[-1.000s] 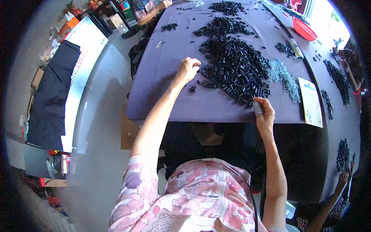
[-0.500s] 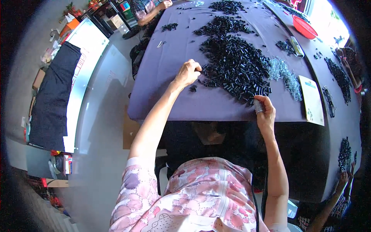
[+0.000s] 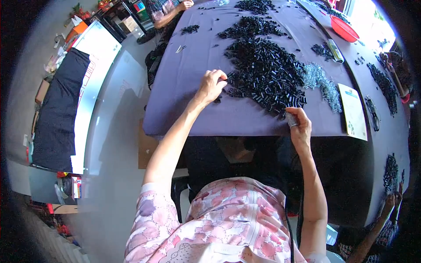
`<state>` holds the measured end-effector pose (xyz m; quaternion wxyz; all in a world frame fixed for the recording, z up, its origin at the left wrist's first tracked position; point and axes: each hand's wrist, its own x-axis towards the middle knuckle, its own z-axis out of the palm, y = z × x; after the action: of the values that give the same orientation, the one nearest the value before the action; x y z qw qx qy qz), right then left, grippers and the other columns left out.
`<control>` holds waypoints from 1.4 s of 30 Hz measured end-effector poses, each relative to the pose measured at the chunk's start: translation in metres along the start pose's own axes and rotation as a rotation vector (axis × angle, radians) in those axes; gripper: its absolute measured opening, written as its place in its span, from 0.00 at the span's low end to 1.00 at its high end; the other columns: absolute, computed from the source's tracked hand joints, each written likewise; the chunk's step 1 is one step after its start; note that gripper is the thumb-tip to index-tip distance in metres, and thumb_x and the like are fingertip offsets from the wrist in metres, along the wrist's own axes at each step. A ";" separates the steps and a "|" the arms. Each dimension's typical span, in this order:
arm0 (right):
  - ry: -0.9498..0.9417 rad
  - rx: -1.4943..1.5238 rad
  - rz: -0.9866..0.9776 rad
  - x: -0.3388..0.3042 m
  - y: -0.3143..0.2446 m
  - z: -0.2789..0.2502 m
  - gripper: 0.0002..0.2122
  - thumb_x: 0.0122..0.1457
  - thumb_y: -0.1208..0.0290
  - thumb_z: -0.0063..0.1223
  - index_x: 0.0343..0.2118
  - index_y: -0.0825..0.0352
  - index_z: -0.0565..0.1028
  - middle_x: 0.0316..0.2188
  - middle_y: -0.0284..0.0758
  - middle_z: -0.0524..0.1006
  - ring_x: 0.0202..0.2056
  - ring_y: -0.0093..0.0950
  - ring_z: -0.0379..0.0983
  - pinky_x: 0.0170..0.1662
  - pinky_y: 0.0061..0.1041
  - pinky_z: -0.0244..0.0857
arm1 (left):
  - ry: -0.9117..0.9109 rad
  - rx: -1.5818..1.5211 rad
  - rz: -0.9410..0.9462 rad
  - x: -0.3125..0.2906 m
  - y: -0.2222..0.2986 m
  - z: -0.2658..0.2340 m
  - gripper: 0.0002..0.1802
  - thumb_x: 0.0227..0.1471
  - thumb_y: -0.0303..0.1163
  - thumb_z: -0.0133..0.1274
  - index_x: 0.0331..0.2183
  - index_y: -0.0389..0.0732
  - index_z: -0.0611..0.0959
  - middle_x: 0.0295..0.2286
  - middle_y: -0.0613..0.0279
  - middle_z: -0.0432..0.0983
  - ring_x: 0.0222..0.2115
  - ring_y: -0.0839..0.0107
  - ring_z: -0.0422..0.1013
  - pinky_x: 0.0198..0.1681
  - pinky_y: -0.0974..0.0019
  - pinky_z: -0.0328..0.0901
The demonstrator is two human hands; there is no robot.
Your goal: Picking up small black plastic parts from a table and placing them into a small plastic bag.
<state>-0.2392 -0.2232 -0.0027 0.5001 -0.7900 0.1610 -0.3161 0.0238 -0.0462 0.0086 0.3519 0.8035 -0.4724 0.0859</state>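
A large heap of small black tube-shaped pieces (image 3: 267, 70) lies in front of me on the purple-covered table (image 3: 175, 114). At its left edge, my left hand (image 3: 211, 86) is closed, thumb and fingertips pinching what looks like a small black piece (image 3: 225, 80). By the heap's near right corner, my right hand (image 3: 301, 126) curls around a bunch of small clear plastic pieces (image 3: 291, 119). Its thumb and index finger meet beside the black pieces, and whether they pinch one is too small to tell. More clear plastic pieces (image 3: 322, 83) spread along the heap's right side.
Right of the clear pieces lie a pale booklet (image 3: 353, 111) and eyeglasses (image 3: 373, 113). A red basket (image 3: 344, 29) stands at the far right. Smaller black piles (image 3: 384, 83) dot the table. Other people's hands (image 3: 186, 5) show at the far left, with another person's arms (image 3: 387, 208) at lower right.
Both hands stay in nearly the same places, still closed. My left hand has tilted slightly and covers more of a little black cluster beside it. The whole view has shifted a little.
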 end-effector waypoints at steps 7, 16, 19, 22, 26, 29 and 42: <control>0.034 -0.023 -0.068 0.002 -0.008 0.001 0.14 0.42 0.91 0.41 0.32 0.69 0.71 0.27 0.33 0.68 0.32 0.22 0.67 0.37 0.16 0.60 | 0.199 -0.646 -0.379 -0.053 0.068 -0.018 0.05 0.41 0.24 0.55 0.26 0.37 0.76 0.19 0.71 0.70 0.22 0.83 0.64 0.26 0.78 0.61; -0.219 0.064 -0.201 -0.006 -0.055 0.024 0.16 0.40 0.93 0.39 0.32 0.71 0.71 0.29 0.34 0.70 0.32 0.22 0.68 0.36 0.15 0.60 | 0.211 -1.122 -0.443 -0.098 0.107 -0.026 0.09 0.44 0.20 0.52 0.33 0.38 0.76 0.25 0.67 0.70 0.24 0.82 0.65 0.27 0.79 0.61; -0.281 0.227 0.002 -0.010 -0.063 0.036 0.15 0.43 0.93 0.39 0.33 0.70 0.70 0.30 0.30 0.70 0.34 0.18 0.66 0.39 0.14 0.59 | 0.210 -1.183 -0.441 -0.104 0.109 -0.023 0.11 0.44 0.21 0.52 0.35 0.38 0.76 0.25 0.67 0.70 0.24 0.81 0.65 0.27 0.79 0.61; -0.328 0.281 0.057 -0.015 -0.068 0.046 0.13 0.46 0.93 0.42 0.33 0.71 0.70 0.31 0.28 0.70 0.34 0.16 0.65 0.39 0.14 0.60 | 0.095 -1.211 -0.487 -0.112 0.110 -0.020 0.10 0.47 0.22 0.49 0.36 0.37 0.76 0.26 0.64 0.72 0.24 0.81 0.65 0.27 0.79 0.62; -0.379 0.296 0.042 -0.021 -0.074 0.057 0.12 0.48 0.92 0.39 0.33 0.71 0.70 0.30 0.28 0.71 0.30 0.16 0.66 0.33 0.14 0.61 | 0.063 -1.238 -0.514 -0.115 0.114 -0.018 0.11 0.49 0.23 0.46 0.37 0.36 0.76 0.26 0.65 0.72 0.23 0.80 0.65 0.29 0.79 0.62; -0.359 0.358 0.054 -0.024 -0.076 0.060 0.12 0.49 0.91 0.37 0.33 0.70 0.70 0.30 0.28 0.71 0.30 0.16 0.67 0.33 0.15 0.62 | 0.006 -1.222 -0.553 -0.116 0.119 -0.016 0.11 0.50 0.23 0.46 0.38 0.36 0.76 0.26 0.66 0.71 0.24 0.81 0.65 0.29 0.79 0.62; -0.307 0.239 -0.096 -0.026 -0.073 0.058 0.17 0.36 0.94 0.39 0.31 0.70 0.69 0.28 0.35 0.71 0.32 0.26 0.70 0.36 0.20 0.63 | -0.021 -1.158 -0.503 -0.120 0.130 -0.005 0.09 0.49 0.24 0.48 0.35 0.35 0.77 0.24 0.69 0.72 0.22 0.84 0.63 0.27 0.81 0.61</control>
<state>-0.2251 -0.1361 0.0359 0.5935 -0.7706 0.0062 -0.2321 -0.1461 0.0010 0.0191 0.7346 0.5701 -0.2423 -0.2768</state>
